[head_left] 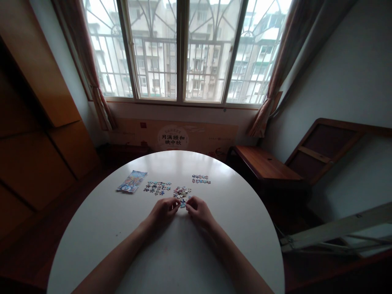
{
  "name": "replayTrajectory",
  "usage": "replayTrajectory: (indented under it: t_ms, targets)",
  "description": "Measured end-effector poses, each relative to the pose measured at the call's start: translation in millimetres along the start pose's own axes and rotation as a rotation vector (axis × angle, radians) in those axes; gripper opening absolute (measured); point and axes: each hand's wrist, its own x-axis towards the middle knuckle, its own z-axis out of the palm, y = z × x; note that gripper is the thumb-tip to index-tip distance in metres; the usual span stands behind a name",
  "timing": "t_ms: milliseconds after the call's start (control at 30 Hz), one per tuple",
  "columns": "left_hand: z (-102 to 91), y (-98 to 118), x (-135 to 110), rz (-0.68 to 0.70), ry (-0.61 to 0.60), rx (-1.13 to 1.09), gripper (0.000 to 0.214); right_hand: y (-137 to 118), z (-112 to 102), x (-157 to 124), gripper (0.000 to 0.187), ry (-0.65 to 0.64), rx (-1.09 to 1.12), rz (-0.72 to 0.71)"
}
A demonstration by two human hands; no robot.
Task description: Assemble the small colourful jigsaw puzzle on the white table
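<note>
Both hands meet at the near side of a heap of loose jigsaw pieces (181,192) on the white round table. My left hand (165,209) is closed, thumb and forefinger pinched at the left edge of a small blue jigsaw piece (183,203). From the other side, my right hand (198,209) pinches at the same spot. Whether one piece or two joined ones lie between the fingertips is too small to tell. Left of the heap, several jigsaw pieces (157,187) are laid out in rows. Two short rows of pieces (201,179) lie farther back on the right.
A colourful picture sheet or packet (132,182) lies at the table's left. The round table (147,261) has a curved rim. Beyond it stand a wooden bench (266,163) on the right, orange cabinets (70,151) on the left and a barred window (180,53) ahead.
</note>
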Motion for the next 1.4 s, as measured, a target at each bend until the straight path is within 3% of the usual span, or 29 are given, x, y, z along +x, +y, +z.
replayTrajectory:
  t_ms: [867, 1400]
  targets:
    - [-2.8, 2.6, -0.1, -0.009, -0.01, 0.004, 0.018, 0.4, -0.8, -0.2, 0.008, -0.003, 0.001, 0.001]
    - [-3.0, -0.5, -1.0, 0.024, 0.034, 0.012, 0.019, 3.2, 3.0, 0.4, 0.015, 0.001, 0.198, 0.091]
